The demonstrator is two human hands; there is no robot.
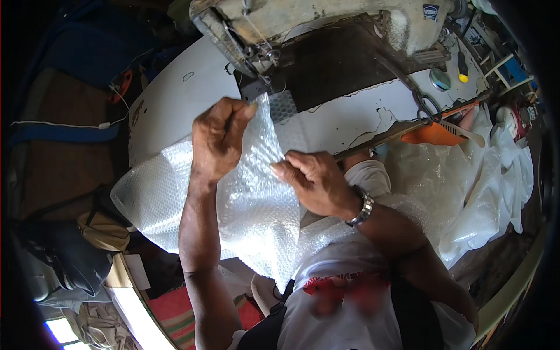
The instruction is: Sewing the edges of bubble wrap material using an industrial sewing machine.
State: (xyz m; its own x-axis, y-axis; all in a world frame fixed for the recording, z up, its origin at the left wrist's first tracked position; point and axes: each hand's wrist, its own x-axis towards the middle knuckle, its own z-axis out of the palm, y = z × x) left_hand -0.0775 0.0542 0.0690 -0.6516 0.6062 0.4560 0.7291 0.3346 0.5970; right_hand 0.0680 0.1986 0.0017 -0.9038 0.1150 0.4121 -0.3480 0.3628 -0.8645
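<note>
Holding the upper corner of a bubble wrap sheet in the closed grip of the left hand; pinching its right edge, lower down, in the grip of the right hand, with a wristwatch on that wrist. Located before the torso: raised near the head of a sewing machine, draped toward the lap and spread leftward. Noted on the bench, to the right: long scissors, yellow-and-black screwdriver. Heaped farther right: translucent plastic sheeting.
</note>
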